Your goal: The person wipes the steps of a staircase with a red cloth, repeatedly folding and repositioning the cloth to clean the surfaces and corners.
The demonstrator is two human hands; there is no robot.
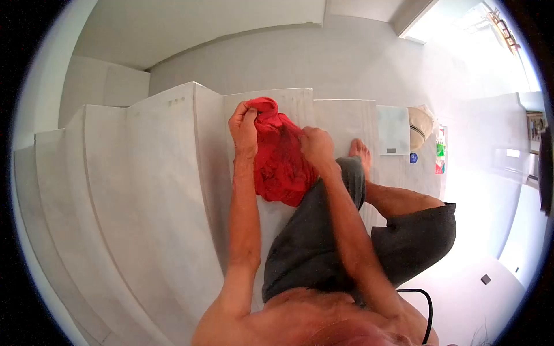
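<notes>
A crumpled red cloth garment [283,164] hangs between my two hands, above a pale stair step. My left hand [244,128] is closed on its upper left edge, where the fabric loops over in a band. At the garment's right edge, my right hand [317,147] grips the fabric with curled fingers. The lower part of the garment lies against the dark grey shorts [311,242] on my leg. Folds hide what kind of garment it is.
Pale steps [156,173] rise on the left. To the right of my bare foot [360,153] are a glass scale [394,130], a beige rounded object [420,128], a small blue lid-like item [414,158] and a colourful packet [441,151]. A dark cable [428,305] curves beside my body.
</notes>
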